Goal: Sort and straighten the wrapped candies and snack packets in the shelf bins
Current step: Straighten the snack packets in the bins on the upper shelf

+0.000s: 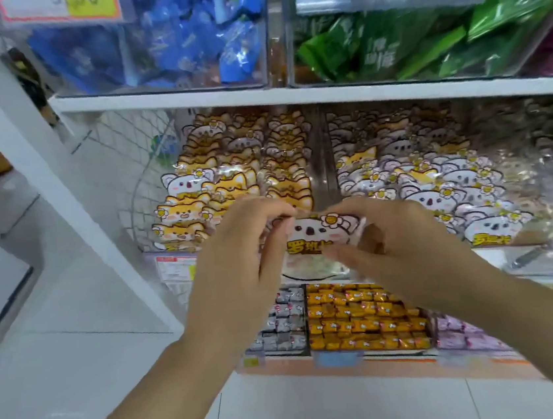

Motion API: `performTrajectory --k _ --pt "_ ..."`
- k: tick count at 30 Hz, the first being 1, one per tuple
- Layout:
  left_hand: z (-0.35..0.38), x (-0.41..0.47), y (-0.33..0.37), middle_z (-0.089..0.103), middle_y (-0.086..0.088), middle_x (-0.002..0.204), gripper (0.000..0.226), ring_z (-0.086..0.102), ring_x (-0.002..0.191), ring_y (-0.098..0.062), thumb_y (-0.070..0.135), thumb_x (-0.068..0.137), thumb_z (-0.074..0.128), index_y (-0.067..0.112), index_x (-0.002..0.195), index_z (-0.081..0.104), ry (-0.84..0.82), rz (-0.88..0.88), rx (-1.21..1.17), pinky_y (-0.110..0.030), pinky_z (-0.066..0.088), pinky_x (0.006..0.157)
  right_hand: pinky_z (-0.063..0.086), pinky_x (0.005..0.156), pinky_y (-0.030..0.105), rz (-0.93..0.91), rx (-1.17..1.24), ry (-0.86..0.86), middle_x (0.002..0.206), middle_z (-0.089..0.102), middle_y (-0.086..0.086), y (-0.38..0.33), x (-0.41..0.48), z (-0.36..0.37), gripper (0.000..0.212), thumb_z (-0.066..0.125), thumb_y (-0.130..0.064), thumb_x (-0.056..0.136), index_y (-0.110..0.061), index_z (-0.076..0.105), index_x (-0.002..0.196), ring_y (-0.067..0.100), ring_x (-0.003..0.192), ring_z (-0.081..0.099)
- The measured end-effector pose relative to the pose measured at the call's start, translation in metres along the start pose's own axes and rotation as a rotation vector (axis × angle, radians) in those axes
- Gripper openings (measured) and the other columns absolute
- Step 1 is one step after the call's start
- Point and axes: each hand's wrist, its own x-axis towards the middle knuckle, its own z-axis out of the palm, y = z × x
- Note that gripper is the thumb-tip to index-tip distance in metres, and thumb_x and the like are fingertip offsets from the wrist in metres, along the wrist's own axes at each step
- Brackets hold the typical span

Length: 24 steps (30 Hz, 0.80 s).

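Packet [316, 235] btwn L hand [239, 258], R hand [406, 246]; edges covered.

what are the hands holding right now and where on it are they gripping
Both hands hold one koala snack packet: the left hand pinches its upper left edge, and the right hand grips its right side.

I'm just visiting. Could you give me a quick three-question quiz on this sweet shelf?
1. True or false: the left hand and right hand both hold the koala packet.
2. The top-left bin holds packets of which colour? A red, B blue, C yellow.
3. Fill in: the bottom-shelf candies between the grey candies and purple candies are ____.
Key: 1 true; 2 B; 3 orange.
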Motion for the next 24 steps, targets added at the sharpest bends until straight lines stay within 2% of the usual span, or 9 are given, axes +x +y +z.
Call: performTrajectory --k 2,4,7,11,14,17,19,21,24 --pt "0.016 0.009 0.019 0.055 0.010 0.095 0.014 0.055 0.084 -0.003 0.025 0.094 0.047 0.022 0.103 0.057 0.001 0.043 -0.037 -0.017 0.044 0.070 0.041 0.049 0.018 0.020 -0.003 0.079 0.062 0.066 -0.001 0.010 -0.011 -0.018 0.029 0.066 -0.028 0.085 -0.052 0.051 0.079 0.004 0.050 0.054" --pt "0.033 0.015 0.037 0.054 0.011 0.098 0.015 0.056 0.088 -0.005 0.023 0.095 0.047 0.020 0.106 0.057 0.003 0.099 -0.077 -0.018 0.046 0.072 0.044 0.055 0.016 0.029 0.002 0.174 0.065 0.067 -0.009 0.019 -0.024 -0.035 0.026 0.066 -0.025 0.085 -0.050 0.056 0.084 0.003 0.061 0.059" --pt "0.059 0.021 0.058 0.051 0.010 0.109 0.023 0.054 0.098 -0.001 0.021 0.095 0.049 0.017 0.117 0.055 -0.026 0.166 -0.103 -0.009 0.042 0.081 0.042 0.060 0.003 0.048 0.034 0.310 0.081 0.063 -0.025 0.037 -0.041 -0.062 0.026 0.064 -0.019 0.085 -0.043 0.061 0.094 -0.005 0.077 0.062" --pt "0.097 0.028 0.069 0.048 0.008 0.124 0.034 0.046 0.113 -0.001 0.029 0.097 0.046 0.019 0.129 0.051 -0.176 0.092 -0.023 -0.005 0.031 0.093 0.045 0.061 0.006 0.137 0.020 0.441 0.091 0.063 -0.021 0.070 -0.059 -0.093 0.026 0.059 -0.020 0.090 -0.045 0.058 0.096 -0.008 0.082 0.059" --pt "0.129 0.036 0.069 0.042 0.004 0.138 0.042 0.045 0.120 -0.014 0.035 0.097 0.045 0.022 0.137 0.044 -0.372 0.023 0.170 -0.023 0.030 0.104 0.042 0.048 0.010 0.235 0.040 0.489 0.087 0.065 -0.015 0.099 -0.066 -0.108 0.016 0.055 -0.024 0.093 -0.038 0.057 0.099 -0.007 0.059 0.058" --pt "0.158 0.047 0.068 0.038 -0.001 0.145 0.056 0.033 0.134 -0.024 0.049 0.095 0.032 0.021 0.143 0.036 -0.498 0.130 0.443 -0.047 0.029 0.110 0.048 0.054 0.020 0.294 0.015 0.511 0.084 0.066 -0.012 0.121 -0.061 -0.112 0.009 0.053 -0.030 0.094 -0.038 0.054 0.098 0.002 0.065 0.063" --pt "0.172 0.056 0.064 0.024 0.003 0.153 0.061 0.016 0.143 -0.020 0.055 0.095 0.023 0.026 0.148 0.019 -0.617 0.115 0.576 -0.051 0.016 0.115 0.052 0.062 0.028 0.324 -0.009 0.515 0.086 0.067 -0.008 0.132 -0.055 -0.111 0.007 0.052 -0.031 0.095 -0.036 0.052 0.099 0.008 0.075 0.064" --pt "0.180 0.062 0.058 0.017 0.008 0.154 0.060 0.008 0.144 -0.017 0.056 0.095 0.018 0.033 0.149 0.006 -0.681 0.093 0.649 -0.050 0.004 0.116 0.044 0.054 0.023 0.325 -0.037 0.516 0.087 0.067 -0.007 0.138 -0.049 -0.112 0.004 0.049 -0.032 0.095 -0.034 0.050 0.099 0.005 0.071 0.061" --pt "0.177 0.061 0.056 0.035 0.008 0.143 0.063 0.024 0.136 -0.019 0.061 0.091 0.010 0.036 0.148 0.014 -0.632 0.132 0.709 -0.050 0.010 0.114 0.035 0.044 0.021 0.302 -0.089 0.506 0.082 0.065 -0.004 0.138 -0.043 -0.118 0.004 0.047 -0.031 0.097 -0.030 0.044 0.099 0.003 0.056 0.054"
